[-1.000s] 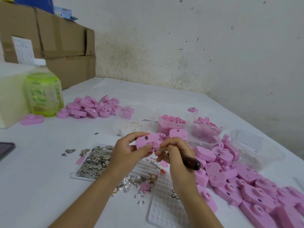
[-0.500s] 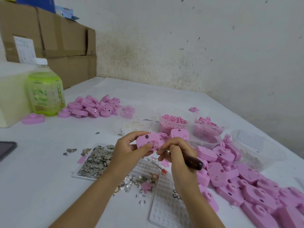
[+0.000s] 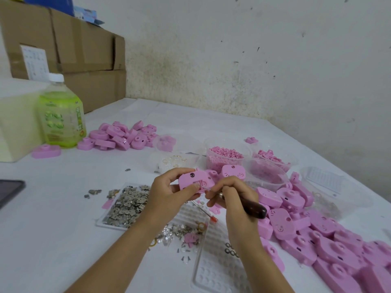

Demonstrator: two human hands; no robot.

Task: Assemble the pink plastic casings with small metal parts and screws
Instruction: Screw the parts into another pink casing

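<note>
My left hand (image 3: 169, 192) grips a pink plastic casing (image 3: 194, 179) above the table, thumb on its lower edge. My right hand (image 3: 230, 195) holds a tool with a dark wooden handle (image 3: 252, 207); its thin metal tip touches the casing's open middle. A clear tray of small metal parts (image 3: 127, 205) lies left of my hands. More loose metal bits and rings (image 3: 182, 231) lie below them. A large heap of pink casings (image 3: 317, 233) fills the right side.
Another pile of pink casings (image 3: 120, 135) lies at back left beside a green bottle (image 3: 61, 115) and cardboard boxes (image 3: 84, 49). Clear tubs of small pink pieces (image 3: 226, 156) stand behind my hands. A thin red-tipped pin (image 3: 204, 211) and an empty blister tray (image 3: 213, 267) lie near me.
Both hands stay together on the casing; the tool's handle has tilted slightly lower to the right. Nothing was picked up or let go.
</note>
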